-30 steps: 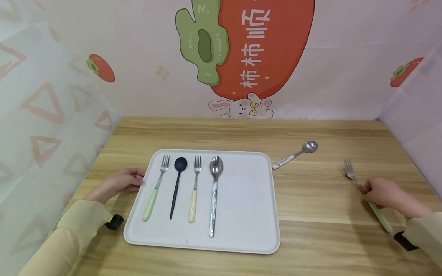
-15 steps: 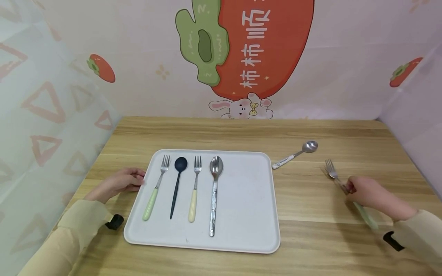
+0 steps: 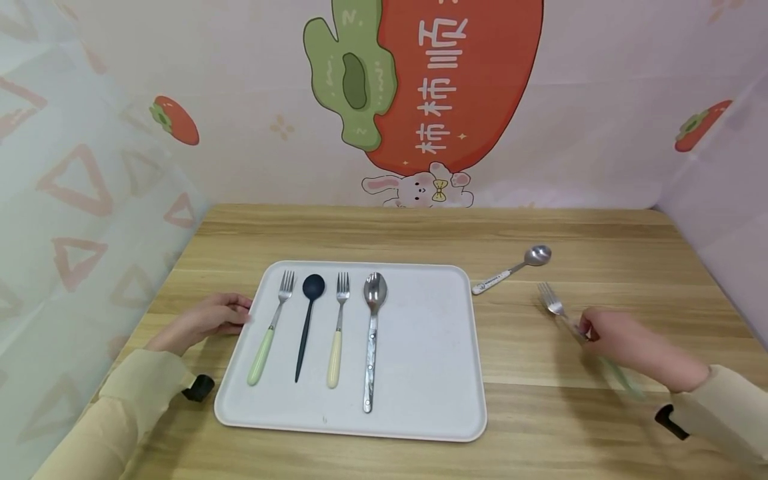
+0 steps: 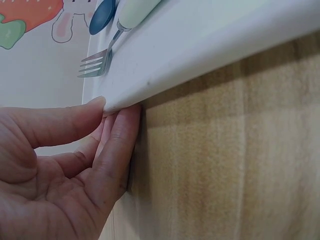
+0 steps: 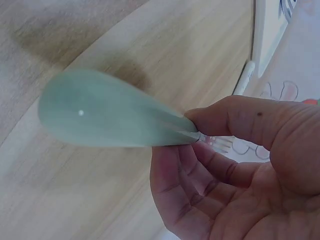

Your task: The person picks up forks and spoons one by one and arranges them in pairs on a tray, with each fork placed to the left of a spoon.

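My right hand pinches a fork with a pale green handle between thumb and fingers. In the right wrist view its rounded handle points toward the camera. The left hand grips the left rim of a white tray, thumb at the top edge and fingers underneath in the left wrist view. Lined up on the tray are a green-handled fork, a black spoon, a cream-handled fork and a large steel spoon with a grey patterned handle.
A small steel spoon with a white printed handle lies on the wooden table, its handle end close to the tray's upper right corner. A patterned backdrop rises behind the table and along both sides.
My right hand has carried the green-handled fork leftward across the table toward the tray. The left hand, the tray and its cutlery have stayed in place.
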Tool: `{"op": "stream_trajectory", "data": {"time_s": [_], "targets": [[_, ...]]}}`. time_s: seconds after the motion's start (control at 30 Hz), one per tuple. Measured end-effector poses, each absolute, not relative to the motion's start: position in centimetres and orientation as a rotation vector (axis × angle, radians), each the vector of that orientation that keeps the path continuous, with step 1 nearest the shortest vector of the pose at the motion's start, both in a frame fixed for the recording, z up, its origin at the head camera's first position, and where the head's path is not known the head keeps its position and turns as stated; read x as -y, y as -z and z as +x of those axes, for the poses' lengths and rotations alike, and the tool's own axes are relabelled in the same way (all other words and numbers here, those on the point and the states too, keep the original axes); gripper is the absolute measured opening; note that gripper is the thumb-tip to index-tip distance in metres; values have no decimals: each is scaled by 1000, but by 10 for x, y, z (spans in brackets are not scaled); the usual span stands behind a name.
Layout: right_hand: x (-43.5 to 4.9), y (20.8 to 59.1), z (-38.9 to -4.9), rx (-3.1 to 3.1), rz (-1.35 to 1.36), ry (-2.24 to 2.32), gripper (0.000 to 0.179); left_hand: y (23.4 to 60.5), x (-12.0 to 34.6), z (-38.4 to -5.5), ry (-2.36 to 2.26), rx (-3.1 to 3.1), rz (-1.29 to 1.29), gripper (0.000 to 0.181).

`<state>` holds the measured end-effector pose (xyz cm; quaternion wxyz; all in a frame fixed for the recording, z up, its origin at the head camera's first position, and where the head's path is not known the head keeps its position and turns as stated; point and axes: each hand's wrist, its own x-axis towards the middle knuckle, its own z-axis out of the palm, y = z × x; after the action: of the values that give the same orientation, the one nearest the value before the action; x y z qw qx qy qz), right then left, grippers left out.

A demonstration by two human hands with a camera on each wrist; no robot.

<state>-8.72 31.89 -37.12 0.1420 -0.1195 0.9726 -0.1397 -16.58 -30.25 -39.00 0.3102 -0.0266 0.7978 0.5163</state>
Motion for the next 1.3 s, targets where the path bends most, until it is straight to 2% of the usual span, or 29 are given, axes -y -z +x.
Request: {"op": "stream_trajectory", "data": {"time_s": [1.3], "targets": [[-256,361,-82,-2796,-499,418,14,388,301,-164,-1341,-2121,-74,39]]}}
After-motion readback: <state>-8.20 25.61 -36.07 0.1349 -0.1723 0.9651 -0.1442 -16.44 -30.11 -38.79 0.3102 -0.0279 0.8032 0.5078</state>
